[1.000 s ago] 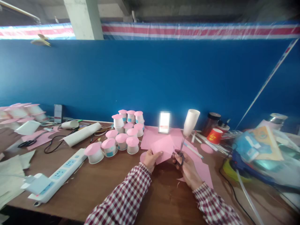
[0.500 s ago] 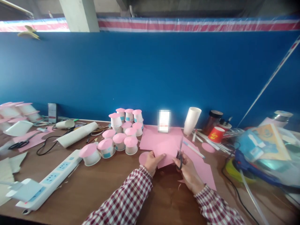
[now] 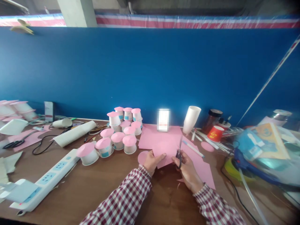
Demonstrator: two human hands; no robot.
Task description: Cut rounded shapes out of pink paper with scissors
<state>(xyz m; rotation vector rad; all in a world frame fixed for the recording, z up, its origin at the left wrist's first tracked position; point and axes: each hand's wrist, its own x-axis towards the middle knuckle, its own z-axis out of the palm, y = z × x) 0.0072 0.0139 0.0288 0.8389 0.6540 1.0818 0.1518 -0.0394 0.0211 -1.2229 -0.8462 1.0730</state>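
Scissors (image 3: 179, 156) at the right side of 1 pink sheet (image 3: 164, 153)
The left hand (image 3: 151, 163) pinches the sheet by its near left edge, thumb on top, just in front of the pink paper (image 3: 148, 137) lying on the table (image 3: 110, 190); the right hand (image 3: 187, 172) grasps the scissors by the handles, blades pointing away. Whether they bite the sheet I cannot tell. For a smooth edge, it seems best to turn the sheet into steady blades, snip long, and leave the left fingers clear of the line.
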